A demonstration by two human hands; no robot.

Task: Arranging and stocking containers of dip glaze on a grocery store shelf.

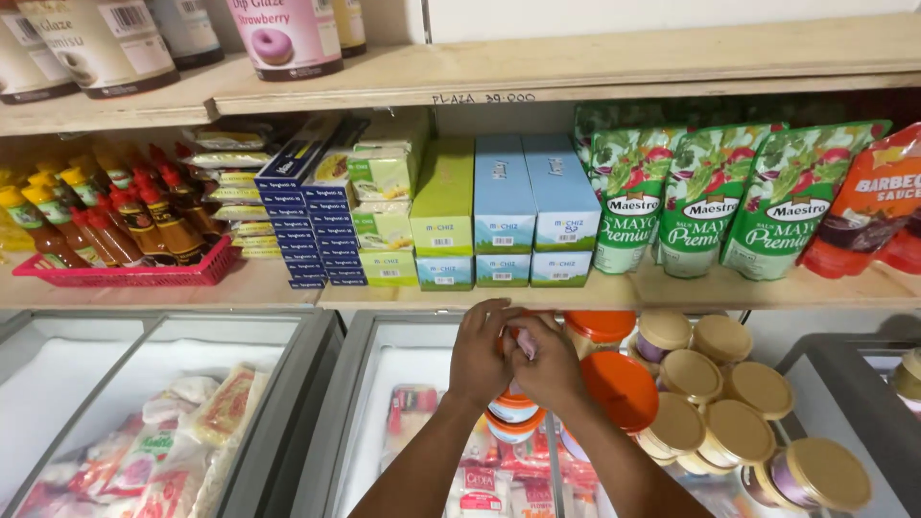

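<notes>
On the wooden shelf [672,288] stand 3 green pouches [710,201] with salad pictures and white label bands, and just right of them a red-orange sauce pouch [868,206]. Left of the pouches sit 2 pale blue boxes [532,192] side by side on flatter boxes of the same kind, then a lime green box [443,201], then stacks of thin dark blue boxes [302,221]. At the far left a pink basket [134,273] holds brown sauce bottles with red and yellow caps. On the upper shelf stands a tub with a pink doughnut picture [286,36]. Below, both hands meet over a stack of small tubs with orange rims [513,414] standing on the glass lid of a chest freezer [384,355]. The left hand [480,355] curls around the top of the stack, fingers bent over it; the right hand [549,363] closes on something small and pale pink, too hidden to tell what. Just right lie orange lids [622,388] and a crowd of jars with tan lids [734,403]. Frozen packets show through the glass [192,432].
</notes>
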